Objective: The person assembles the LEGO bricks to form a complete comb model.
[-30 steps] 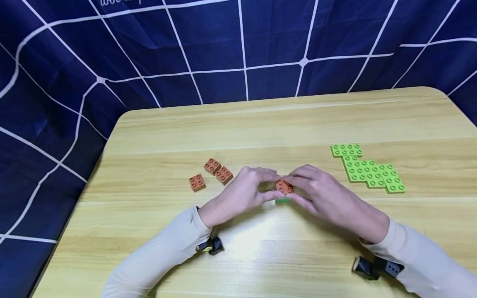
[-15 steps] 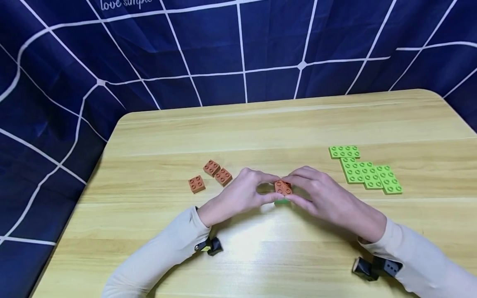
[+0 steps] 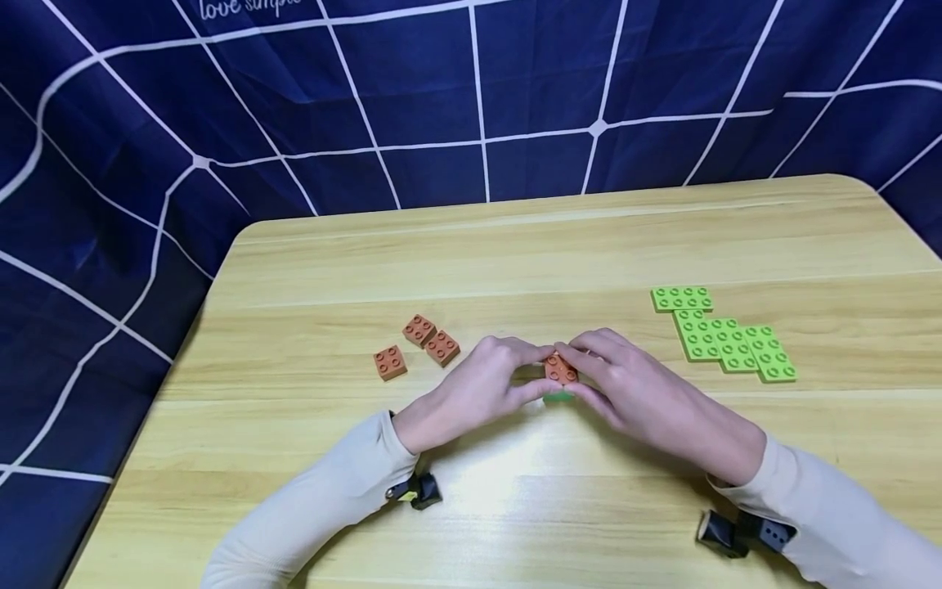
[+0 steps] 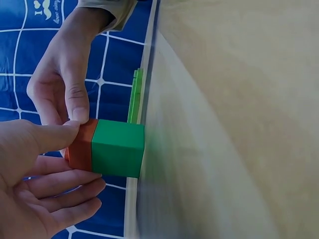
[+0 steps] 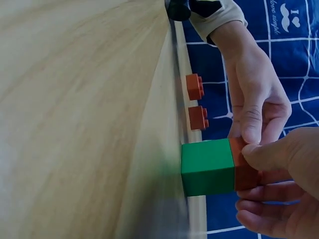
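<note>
An orange-brown toy building brick (image 3: 561, 370) with round studs sits on top of a taller green block (image 4: 118, 149), which stands on the table between my hands. My left hand (image 3: 474, 388) pinches the brick from the left, thumb on its near side and index finger at its far side. From the right, my right hand (image 3: 640, 384) grips the same brick in the same way, the thumbtips almost meeting. The right wrist view shows the brick's lower edge flush against the green block (image 5: 208, 168). My fingers cover part of the brick's sides.
Three loose orange-brown bricks (image 3: 442, 348) lie left of my left hand. Several light green studded plates (image 3: 705, 335) lie flat in a stepped cluster at the right. A dark blue curtain (image 3: 412, 90) with white lines hangs behind the wooden table (image 3: 471, 262).
Both hands stay at the brick on the green block. My right fingers have shifted slightly at its far edge. The loose bricks and plates have not moved.
</note>
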Motion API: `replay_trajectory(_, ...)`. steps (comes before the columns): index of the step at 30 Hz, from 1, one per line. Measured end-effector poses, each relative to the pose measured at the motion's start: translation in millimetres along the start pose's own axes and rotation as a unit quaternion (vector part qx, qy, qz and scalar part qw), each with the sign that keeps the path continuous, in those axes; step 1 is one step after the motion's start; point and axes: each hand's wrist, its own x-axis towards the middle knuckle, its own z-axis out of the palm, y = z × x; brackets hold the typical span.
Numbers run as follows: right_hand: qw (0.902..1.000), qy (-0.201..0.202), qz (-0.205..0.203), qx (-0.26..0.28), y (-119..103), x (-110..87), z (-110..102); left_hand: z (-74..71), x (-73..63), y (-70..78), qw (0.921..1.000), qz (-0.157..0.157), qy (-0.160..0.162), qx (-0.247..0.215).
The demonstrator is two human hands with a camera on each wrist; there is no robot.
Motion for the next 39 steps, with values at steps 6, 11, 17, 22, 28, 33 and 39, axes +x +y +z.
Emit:
replay_trajectory(6,0.9995,0.031,-0.005,0.001,3,-5.8,1,1.7,-0.7,0.7,0.9999,0.006,0.009,0.001)
replay_trajectory(11,0.9997,0.024,0.007,-0.004,12,-11.3,-5,2.6,-1.1,0.3,0.9997,0.021,0.009,0.001)
replay_trajectory(17,0.9971,0.018,0.074,-0.008,35,-28.2,-25,1.9,0.6,-0.8,0.999,0.036,0.007,0.027)
replay_trajectory(22,0.9874,0.029,0.149,-0.044,53,-47.3,-44,2.1,1.1,-1.8,0.9982,0.054,0.02,0.016)
replay_trajectory(28,0.9614,-0.031,0.256,-0.096,77,-74.2,-62,3.1,1.2,-1.9,0.9977,0.055,0.037,-0.016)
replay_trajectory(33,0.9234,-0.145,0.34,-0.103,99,-92.9,-72,2.3,1.5,-0.8,0.9991,0.015,0.017,-0.036)
replay_trajectory(39,0.8963,-0.209,0.379,-0.098,108,-99.1,-74,2.4,1.8,-1.8,0.9991,-0.006,0.007,-0.041)
